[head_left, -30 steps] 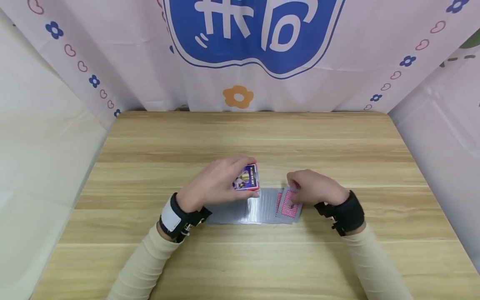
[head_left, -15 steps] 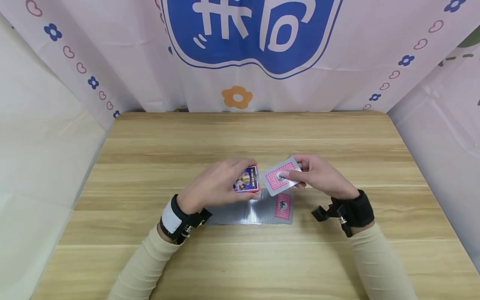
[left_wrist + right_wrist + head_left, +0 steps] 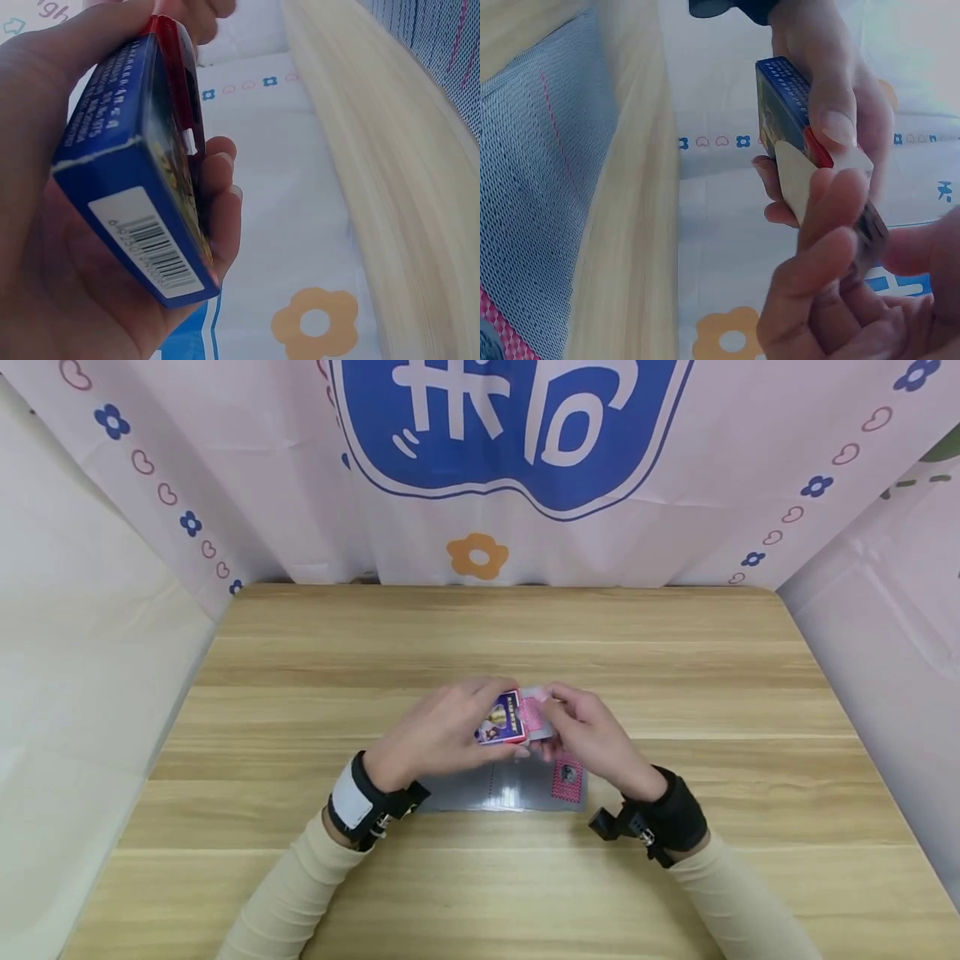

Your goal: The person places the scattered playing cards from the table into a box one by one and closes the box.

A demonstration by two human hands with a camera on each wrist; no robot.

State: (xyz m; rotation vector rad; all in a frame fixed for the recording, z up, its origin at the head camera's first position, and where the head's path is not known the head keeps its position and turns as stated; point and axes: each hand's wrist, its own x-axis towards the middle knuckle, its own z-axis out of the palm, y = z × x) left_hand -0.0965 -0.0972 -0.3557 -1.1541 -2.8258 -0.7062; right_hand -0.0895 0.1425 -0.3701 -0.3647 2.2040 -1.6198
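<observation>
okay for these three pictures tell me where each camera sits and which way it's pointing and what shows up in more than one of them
Head: worn on the head, looking forward and down at the wooden table; both forearms, left hand and right hand show.
Left wrist: at the left wrist, looking along the palm at the card box; left hand only.
Right wrist: at the right wrist, looking past its fingers at the box and a playing card.
Shared: the card box appears in all three.

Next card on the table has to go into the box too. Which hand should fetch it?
Probably the right hand. It hangs directly above the spread cards and pinches only a single card at the box mouth, while the left hand grips the card box and must keep it steady.
</observation>
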